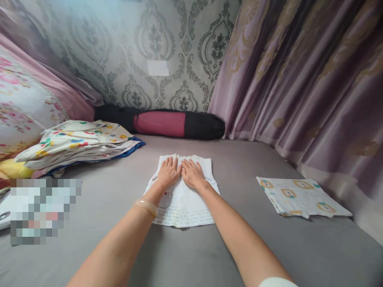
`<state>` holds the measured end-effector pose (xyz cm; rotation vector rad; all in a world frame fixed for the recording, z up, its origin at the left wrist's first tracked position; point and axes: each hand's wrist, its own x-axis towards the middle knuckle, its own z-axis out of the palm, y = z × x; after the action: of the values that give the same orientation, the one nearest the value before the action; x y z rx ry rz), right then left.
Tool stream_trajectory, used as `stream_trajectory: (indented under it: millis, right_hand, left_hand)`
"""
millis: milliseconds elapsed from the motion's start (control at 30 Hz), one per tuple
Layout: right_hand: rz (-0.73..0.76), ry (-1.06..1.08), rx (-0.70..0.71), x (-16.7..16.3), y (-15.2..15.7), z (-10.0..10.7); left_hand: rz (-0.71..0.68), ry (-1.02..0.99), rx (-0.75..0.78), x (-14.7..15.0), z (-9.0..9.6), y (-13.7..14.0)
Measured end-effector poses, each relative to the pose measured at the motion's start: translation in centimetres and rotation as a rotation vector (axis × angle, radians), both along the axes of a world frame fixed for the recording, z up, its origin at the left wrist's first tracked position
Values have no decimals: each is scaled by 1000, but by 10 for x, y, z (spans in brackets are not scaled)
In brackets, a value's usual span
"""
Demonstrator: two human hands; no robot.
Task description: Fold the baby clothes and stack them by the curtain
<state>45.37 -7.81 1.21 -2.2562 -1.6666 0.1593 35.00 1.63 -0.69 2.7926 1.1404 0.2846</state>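
A small white shirt point(188, 205) lies spread on the grey bed sheet, with a drawn figure on its left part and rows of printed script along the near hem. My left hand point(169, 172) rests palm down on its upper left, fingers stretched out. Beside it, my right hand point(192, 173) lies flat on the upper right, fingers extended away from me. The two thumbs nearly meet at the middle. The cloth beneath both palms is hidden. A pale bangle point(146, 207) circles my left wrist.
To the right lies a folded white cloth point(302, 195) with orange prints. A pile of colourful patterned clothes point(80, 139) sits at the left, by a floral bundle point(26, 99). Against the wall is a long black and maroon bag point(160, 122). Purple curtains point(293, 71) hang at right.
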Motion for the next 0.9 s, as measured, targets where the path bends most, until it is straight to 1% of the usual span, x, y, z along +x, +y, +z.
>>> stream_trajectory:
  millis: [100, 200, 333, 400, 467, 567, 667, 767, 900]
  right_hand:
    - [9, 37, -33, 9, 4, 9]
    - [58, 37, -27, 23, 7, 14]
    - [85, 5, 68, 32, 5, 4]
    - [81, -12, 97, 32, 3, -4]
    - [73, -24, 79, 30, 3, -9]
    - [21, -27, 9, 27, 4, -10]
    - [-91, -42, -27, 24, 5, -9]
    - [-179, -51, -51, 21, 5, -8]
    - [-175, -38, -108, 23, 5, -1]
  left_hand:
    - [17, 11, -24, 2, 2, 3]
    - [-19, 4, 11, 3, 10, 8]
    - [-29, 38, 57, 2, 18, 14]
    - [-33, 24, 86, 1, 16, 15]
    - [-57, -14, 113, 0, 9, 17]
    - [-84, -36, 111, -1, -3, 20]
    - [-61, 2, 73, 1, -9, 22]
    - [-33, 37, 46, 3, -7, 22]
    - [-14, 92, 6, 4, 6, 19]
